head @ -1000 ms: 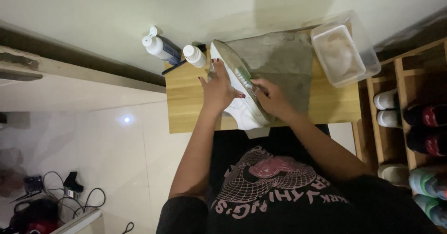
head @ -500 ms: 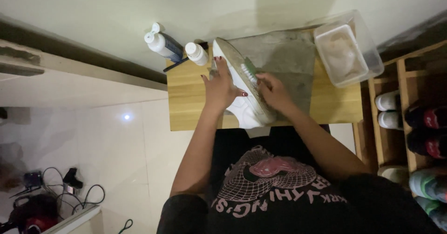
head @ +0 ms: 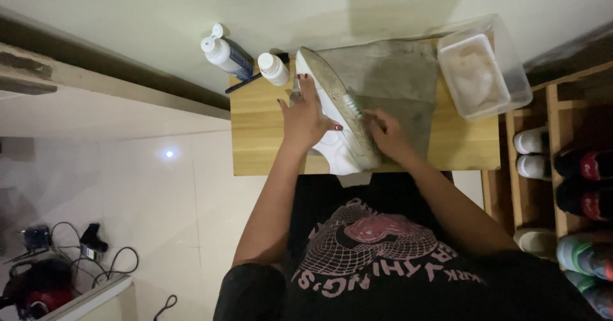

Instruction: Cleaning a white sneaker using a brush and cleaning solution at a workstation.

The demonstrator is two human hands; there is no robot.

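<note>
Left hand [head: 305, 118] presses flat on the white shoe [head: 336, 120] at table [head: 262, 142] centre; right hand [head: 385, 131] grips a brush [head: 355, 108] against its sole. At two o'clock, a clear tub [head: 480, 66] holds cloudy water (soapy-looking).

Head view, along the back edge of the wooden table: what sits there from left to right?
White pump bottle with blue label → small white capped bottle → white sneaker tipped on its side → grey cloth → clear plastic tub.
</note>
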